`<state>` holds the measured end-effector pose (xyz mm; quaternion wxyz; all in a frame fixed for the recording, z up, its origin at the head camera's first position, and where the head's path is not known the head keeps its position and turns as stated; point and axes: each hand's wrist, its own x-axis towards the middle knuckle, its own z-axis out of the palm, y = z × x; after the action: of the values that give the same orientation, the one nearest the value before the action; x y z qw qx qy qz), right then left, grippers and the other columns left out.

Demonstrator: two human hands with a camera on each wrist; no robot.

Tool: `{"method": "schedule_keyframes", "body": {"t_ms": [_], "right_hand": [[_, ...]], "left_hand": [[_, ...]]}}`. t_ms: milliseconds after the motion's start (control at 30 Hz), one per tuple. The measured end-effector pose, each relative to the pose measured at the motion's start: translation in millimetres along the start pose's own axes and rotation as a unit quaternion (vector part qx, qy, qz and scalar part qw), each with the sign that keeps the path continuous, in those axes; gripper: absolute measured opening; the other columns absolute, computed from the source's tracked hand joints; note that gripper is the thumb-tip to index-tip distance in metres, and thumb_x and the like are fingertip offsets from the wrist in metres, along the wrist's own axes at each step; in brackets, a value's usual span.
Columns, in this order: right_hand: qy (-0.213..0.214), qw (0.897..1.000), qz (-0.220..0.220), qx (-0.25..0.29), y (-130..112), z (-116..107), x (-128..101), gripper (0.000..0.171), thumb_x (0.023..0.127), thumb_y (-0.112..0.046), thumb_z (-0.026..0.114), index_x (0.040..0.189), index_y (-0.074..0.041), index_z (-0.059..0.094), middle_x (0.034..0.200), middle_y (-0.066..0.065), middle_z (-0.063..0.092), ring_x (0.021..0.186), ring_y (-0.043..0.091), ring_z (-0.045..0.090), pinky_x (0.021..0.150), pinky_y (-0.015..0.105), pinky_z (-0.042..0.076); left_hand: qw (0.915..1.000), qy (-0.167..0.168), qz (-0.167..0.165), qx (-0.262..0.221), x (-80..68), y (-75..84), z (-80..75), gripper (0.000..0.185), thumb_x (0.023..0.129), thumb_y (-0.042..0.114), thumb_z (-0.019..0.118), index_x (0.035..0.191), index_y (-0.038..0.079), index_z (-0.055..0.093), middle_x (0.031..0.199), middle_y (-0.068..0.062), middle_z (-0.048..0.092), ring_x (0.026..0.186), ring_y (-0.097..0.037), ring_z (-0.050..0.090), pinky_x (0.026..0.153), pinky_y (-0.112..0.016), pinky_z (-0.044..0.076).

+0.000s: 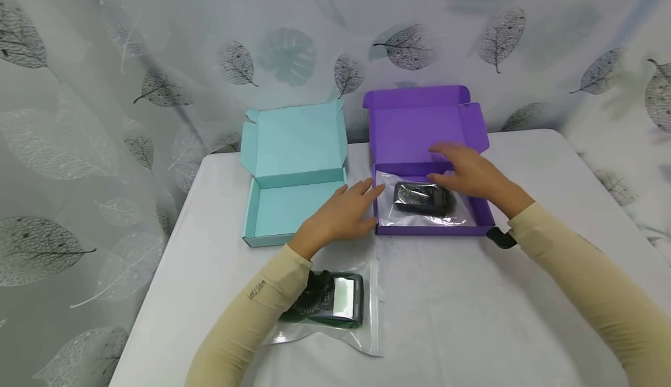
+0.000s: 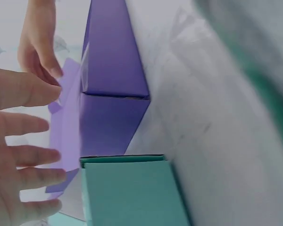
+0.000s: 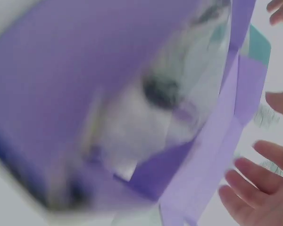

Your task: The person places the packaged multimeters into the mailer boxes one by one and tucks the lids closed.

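An open purple box (image 1: 430, 231) holds a black device (image 1: 421, 199) in a clear plastic bag (image 1: 387, 215). My right hand (image 1: 468, 171) is over the right side of this box, fingers spread and holding nothing; in the right wrist view the right hand (image 3: 264, 188) is beside the raised lid. Near the box's left wall is my left hand (image 1: 343, 215), its fingers straight and spread in the left wrist view, where the left hand (image 2: 23, 150) grips nothing. Whether it touches the wall cannot be told.
Left of the purple box stands an open teal box (image 1: 278, 209), lid raised. A multimeter (image 1: 343, 299) in a clear zip bag (image 1: 373, 323) lies nearer on the white table (image 1: 472, 305), partly hidden by my left sleeve. A leaf-patterned curtain (image 1: 288, 55) hangs behind.
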<state>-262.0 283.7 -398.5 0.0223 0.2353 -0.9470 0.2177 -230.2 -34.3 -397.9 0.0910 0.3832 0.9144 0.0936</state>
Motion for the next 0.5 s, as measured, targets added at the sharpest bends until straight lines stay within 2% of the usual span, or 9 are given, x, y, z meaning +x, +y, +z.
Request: {"method": "schedule_keyframes", "body": {"t_ms": [133,333,433,500], "right_hand": [[0.054,0.998,0.03,-0.008,15.4,-15.1,0.8,0.067,0.095,-0.021,0.075,0.148,0.009,0.046,0.155,0.033,0.038,0.146,0.052,0.028,0.116,0.066,0.023],[0.126,0.988,0.091,0.021,42.7,-28.4,0.8,0.082,0.097,-0.019,0.07,0.157,0.013,0.024,0.159,0.037,0.024,0.149,0.054,0.017,0.119,0.064,0.015],[0.146,0.98,0.128,0.044,52.4,-33.7,-0.6,0.085,0.097,-0.019,0.067,0.158,0.013,0.018,0.161,0.038,0.02,0.15,0.055,0.014,0.12,0.064,0.013],[0.144,0.976,0.153,0.058,57.7,-37.2,-1.3,0.088,0.098,-0.021,0.066,0.159,0.015,0.013,0.162,0.039,0.017,0.15,0.055,0.013,0.12,0.063,0.012]], "left_hand": [[0.9995,0.025,-0.008,-0.018,8.9,-3.9,-10.8,0.076,0.104,0.03,0.063,0.164,0.004,0.025,0.168,-0.02,0.021,0.154,-0.033,0.025,0.12,-0.054,0.024],[0.9934,0.053,-0.049,-0.089,29.4,-14.4,-24.9,0.084,0.106,0.03,0.061,0.164,-0.004,0.011,0.17,-0.022,0.01,0.155,-0.032,0.02,0.12,-0.043,0.028],[0.9902,0.057,-0.068,-0.108,40.5,-19.0,-30.1,0.086,0.106,0.032,0.059,0.164,-0.005,0.007,0.171,-0.022,0.004,0.156,-0.032,0.015,0.119,-0.044,0.029],[0.9887,0.059,-0.076,-0.115,47.3,-21.4,-32.7,0.087,0.106,0.032,0.059,0.163,-0.005,0.005,0.17,-0.024,0.002,0.156,-0.032,0.01,0.119,-0.046,0.028]]}}
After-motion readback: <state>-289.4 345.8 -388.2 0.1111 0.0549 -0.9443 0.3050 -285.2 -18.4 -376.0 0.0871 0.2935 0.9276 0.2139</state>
